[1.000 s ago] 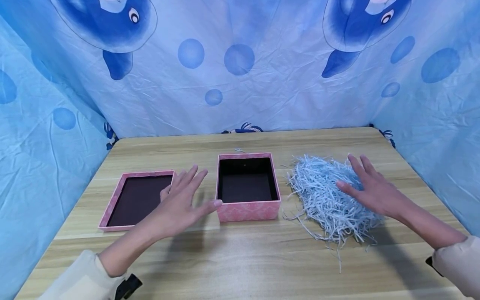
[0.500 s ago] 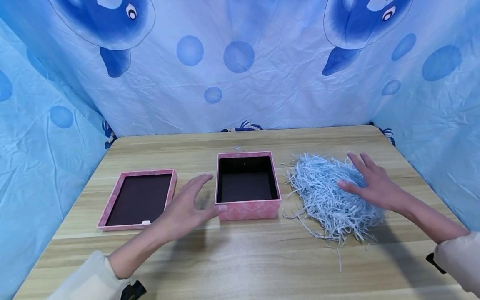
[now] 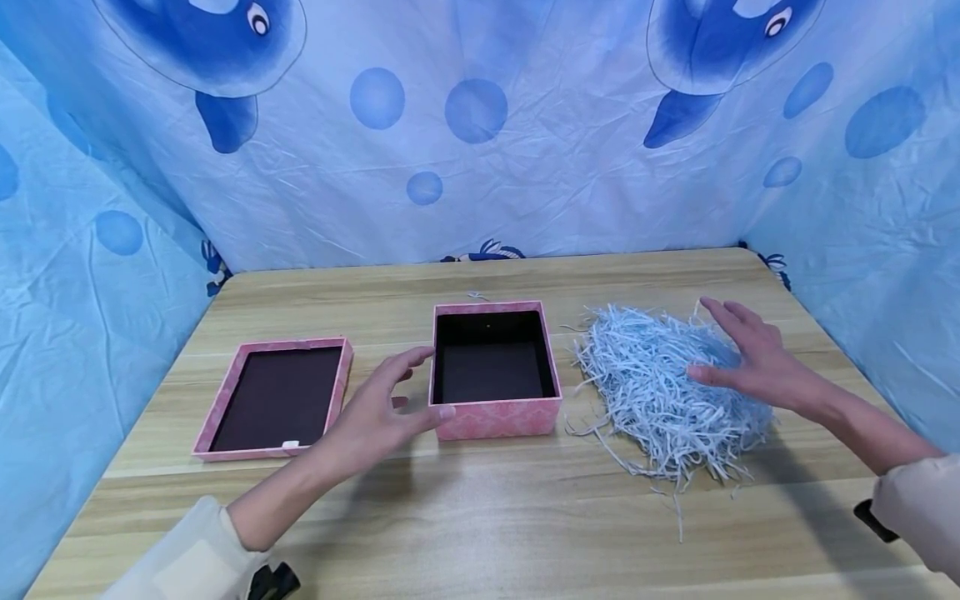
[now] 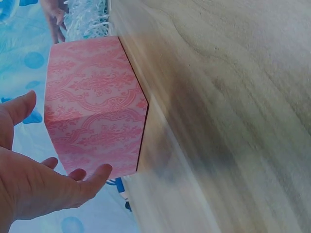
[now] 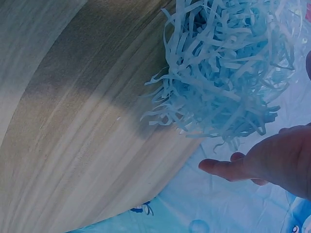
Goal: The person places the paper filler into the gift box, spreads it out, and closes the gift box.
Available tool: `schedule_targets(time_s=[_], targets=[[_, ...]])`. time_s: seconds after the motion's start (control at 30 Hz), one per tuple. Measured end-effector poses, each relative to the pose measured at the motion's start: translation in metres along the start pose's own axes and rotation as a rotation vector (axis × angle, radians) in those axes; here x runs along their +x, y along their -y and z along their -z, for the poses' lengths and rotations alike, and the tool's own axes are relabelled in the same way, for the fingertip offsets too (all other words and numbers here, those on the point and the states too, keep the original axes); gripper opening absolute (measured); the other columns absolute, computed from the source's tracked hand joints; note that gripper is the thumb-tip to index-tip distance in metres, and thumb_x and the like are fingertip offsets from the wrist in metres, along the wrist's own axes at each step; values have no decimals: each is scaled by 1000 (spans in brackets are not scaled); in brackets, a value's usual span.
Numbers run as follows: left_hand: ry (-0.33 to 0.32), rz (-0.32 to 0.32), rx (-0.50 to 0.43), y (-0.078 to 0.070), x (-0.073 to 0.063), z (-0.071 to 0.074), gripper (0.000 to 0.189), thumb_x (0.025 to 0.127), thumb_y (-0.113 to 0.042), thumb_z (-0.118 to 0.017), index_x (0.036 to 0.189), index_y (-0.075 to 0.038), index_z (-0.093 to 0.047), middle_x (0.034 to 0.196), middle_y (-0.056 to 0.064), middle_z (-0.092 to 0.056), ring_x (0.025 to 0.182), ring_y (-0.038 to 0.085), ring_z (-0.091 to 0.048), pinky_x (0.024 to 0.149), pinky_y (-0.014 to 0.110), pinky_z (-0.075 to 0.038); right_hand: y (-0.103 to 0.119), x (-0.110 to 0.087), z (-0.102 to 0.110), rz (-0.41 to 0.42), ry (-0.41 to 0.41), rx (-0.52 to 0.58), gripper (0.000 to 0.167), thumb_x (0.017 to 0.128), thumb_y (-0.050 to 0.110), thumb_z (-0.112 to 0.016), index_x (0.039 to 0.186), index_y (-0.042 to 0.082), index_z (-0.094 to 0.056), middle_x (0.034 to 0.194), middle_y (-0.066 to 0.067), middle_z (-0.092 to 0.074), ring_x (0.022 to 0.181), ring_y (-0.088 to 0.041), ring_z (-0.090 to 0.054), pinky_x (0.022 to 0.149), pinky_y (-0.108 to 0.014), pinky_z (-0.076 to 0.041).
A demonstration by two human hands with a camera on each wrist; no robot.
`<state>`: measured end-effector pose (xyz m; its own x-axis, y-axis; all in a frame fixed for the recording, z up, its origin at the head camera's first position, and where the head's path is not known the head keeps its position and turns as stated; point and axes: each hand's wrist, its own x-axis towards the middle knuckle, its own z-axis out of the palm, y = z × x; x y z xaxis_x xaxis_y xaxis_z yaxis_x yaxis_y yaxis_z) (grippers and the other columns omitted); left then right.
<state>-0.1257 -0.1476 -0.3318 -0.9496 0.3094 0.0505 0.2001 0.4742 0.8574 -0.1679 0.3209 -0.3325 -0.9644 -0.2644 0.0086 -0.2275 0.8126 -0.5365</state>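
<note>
An uncovered pink patterned box (image 3: pixel 498 419) with a black interior stands mid-table, nothing in it. My left hand (image 3: pixel 372 425) is at its left side, thumb by the front left corner and fingers spread near the left wall. In the left wrist view, those fingers (image 4: pixel 97 182) curve loosely beside the box (image 4: pixel 95 102). To the right lies a heap of pale blue shredded paper (image 3: pixel 663 400). My right hand (image 3: pixel 765 367) hovers over its right part, thumb and fingers apart, holding nothing. The right wrist view has its fingers (image 5: pixel 223 169) beside the paper strands (image 5: pixel 228 73).
A shallow pink box lid (image 3: pixel 277 400) lies on the left, black inside up, with a small white bit (image 3: pixel 291 444) on its front edge. A loose scrap (image 3: pixel 476 296) lies behind the box. Blue dolphin-print cloth (image 3: pixel 585 183) encloses the wooden table (image 3: pixel 510 517).
My left hand has shifted right toward the box and its fingers have bent, uncovering more of the lid. My right hand has drifted slightly right over the shredded paper.
</note>
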Motion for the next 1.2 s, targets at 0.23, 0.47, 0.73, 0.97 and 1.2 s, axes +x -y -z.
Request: schedule_targets(time_s=[0.23, 0.47, 0.73, 0.97, 1.2], targets=[[20, 41, -127, 5, 4, -2, 70, 84, -23, -76, 144, -17, -40, 146, 9, -39, 134, 35, -37, 102, 51, -42, -3, 2, -1, -15, 30, 41, 106, 82, 32, -77, 156, 17, -1, 153, -33, 1, 133, -62, 1, 86, -80, -17], [42, 96, -231, 7, 6, -3, 70, 84, -19, -76, 143, -22, -39, 144, 11, -40, 132, 37, -41, 100, 45, -44, -11, 4, -1, -16, 118, 213, 110, 81, 19, -77, 155, 24, 3, 153, -31, 8, 134, -61, 1, 84, -82, -21], [41, 153, -273, 8, 5, -1, 69, 84, -29, -76, 142, -26, -39, 143, 8, -40, 132, 35, -42, 101, 44, -44, -14, 9, -11, 70, 141, 247, 115, 74, 17, -82, 156, 24, -1, 158, -23, 5, 139, -54, 3, 87, -83, -15], [49, 166, -267, 8, 7, -2, 70, 83, -32, -77, 141, -27, -38, 144, 10, -38, 131, 35, -43, 101, 44, -44, -13, 13, -23, 86, 136, 193, 120, 68, 24, -87, 155, 28, -4, 157, -25, 1, 138, -55, -1, 86, -83, -17], [50, 175, -268, 9, 9, -3, 70, 82, -32, -77, 140, -28, -39, 144, 10, -39, 131, 34, -43, 101, 45, -44, -11, 14, -36, 72, 131, 96, 128, 61, 27, -91, 156, 17, -5, 151, -34, -5, 134, -58, -7, 88, -82, -18]])
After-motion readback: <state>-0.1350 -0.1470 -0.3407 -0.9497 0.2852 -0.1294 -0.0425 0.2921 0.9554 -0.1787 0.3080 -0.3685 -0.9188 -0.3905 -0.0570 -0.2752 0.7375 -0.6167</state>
